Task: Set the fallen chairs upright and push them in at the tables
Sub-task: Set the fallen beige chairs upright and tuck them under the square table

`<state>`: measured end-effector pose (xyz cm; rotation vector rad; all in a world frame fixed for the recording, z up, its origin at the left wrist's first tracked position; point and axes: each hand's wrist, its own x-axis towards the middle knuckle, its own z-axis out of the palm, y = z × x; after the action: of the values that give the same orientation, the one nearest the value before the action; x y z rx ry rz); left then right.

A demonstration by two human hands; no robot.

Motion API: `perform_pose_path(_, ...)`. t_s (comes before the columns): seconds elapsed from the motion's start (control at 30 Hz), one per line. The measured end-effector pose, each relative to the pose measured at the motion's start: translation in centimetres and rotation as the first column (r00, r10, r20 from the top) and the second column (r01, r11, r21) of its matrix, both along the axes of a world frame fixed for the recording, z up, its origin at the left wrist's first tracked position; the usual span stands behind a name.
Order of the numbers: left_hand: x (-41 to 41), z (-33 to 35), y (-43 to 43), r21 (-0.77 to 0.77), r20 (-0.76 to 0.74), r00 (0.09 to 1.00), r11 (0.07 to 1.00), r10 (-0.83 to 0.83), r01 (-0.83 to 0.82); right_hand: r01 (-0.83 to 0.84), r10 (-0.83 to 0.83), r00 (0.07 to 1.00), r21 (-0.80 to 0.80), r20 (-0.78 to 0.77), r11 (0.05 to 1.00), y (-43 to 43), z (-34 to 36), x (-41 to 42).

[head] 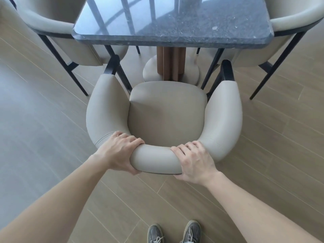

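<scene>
Both hands, left hand and right hand, clamp my upright chair backrest; pushing ahead crookedly, I judge its arms could snag neighbouring chair legs under the counter.

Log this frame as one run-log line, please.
stage: pushing in | left hand: gripping backrest | right hand: gripping backrest | beige padded armchair: upright, seat outside dark stone tabletop
</scene>
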<state>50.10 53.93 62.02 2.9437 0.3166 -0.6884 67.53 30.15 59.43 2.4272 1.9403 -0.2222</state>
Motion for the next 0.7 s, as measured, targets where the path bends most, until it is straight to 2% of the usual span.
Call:
perform_pose_path(0.17, 1.9, -0.1, 4.0, 0.013, 0.022, 1.000, 1.000, -0.020, 0.019, -0.001, 0.000, 1.000, 0.039, 0.017, 0.999, 3.7, -0.1, 1.5)
perform_pose_path(0.43, 6.2, -0.4, 10.7, 0.018, 0.065, 0.997, 0.999, -0.045, 0.044, 0.047, -0.047, 0.999, 0.006, 0.006, 0.999, 9.9, 0.5, 5.3)
perform_pose_path(0.7, 9.5, -0.5, 14.0, 0.011, 0.088, 0.994, 0.998, -0.069, 0.068, 0.046, -0.046, 0.999, 0.028, -0.010, 0.999, 13.1, 0.7, 8.6)
